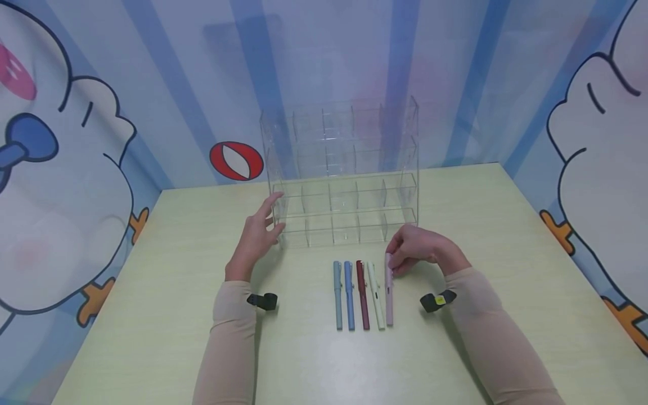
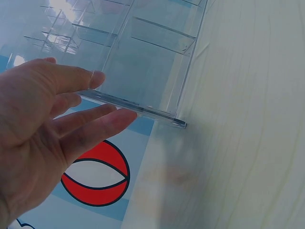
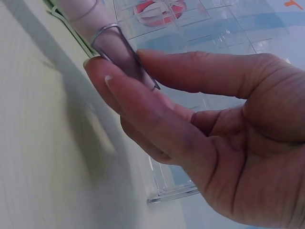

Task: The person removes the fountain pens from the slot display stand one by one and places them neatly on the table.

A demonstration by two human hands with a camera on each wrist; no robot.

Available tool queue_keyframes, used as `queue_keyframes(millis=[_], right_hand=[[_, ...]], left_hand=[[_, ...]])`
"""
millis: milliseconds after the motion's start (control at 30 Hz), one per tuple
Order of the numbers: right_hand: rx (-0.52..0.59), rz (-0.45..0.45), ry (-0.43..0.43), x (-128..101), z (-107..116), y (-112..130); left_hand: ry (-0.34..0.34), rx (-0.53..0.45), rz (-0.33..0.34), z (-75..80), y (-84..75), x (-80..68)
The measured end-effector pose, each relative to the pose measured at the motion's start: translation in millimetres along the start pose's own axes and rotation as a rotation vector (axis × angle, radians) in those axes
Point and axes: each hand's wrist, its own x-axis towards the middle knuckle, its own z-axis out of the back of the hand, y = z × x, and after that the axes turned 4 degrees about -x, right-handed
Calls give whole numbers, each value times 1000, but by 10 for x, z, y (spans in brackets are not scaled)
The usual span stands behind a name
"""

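Right hand pinches the pink pen by its cap; light, stiff, probably slippery; left hand spread wide

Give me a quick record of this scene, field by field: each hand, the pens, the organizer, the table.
left hand: open, fingers straight, at the left side of the clear acrylic organizer
right hand: pinches the cap end of the pink pen
other pens: grey-blue pen, blue pen, dark red pen, pale green pen, lying side by side
organizer: compartments look empty
surface: light green table
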Motion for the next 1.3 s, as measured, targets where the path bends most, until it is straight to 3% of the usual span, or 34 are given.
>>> queue_keyframes(millis=[467, 800, 1300], right_hand=[[-18, -19, -9, 16, -21, -16], [-77, -59, -48, 12, -63, 2], [-197, -36, -79, 11, -118, 37]], left_hand=[[4, -32, -11, 5, 16, -15], [-2, -20, -16, 4, 11, -7], [8, -25, -38, 12, 17, -7]])
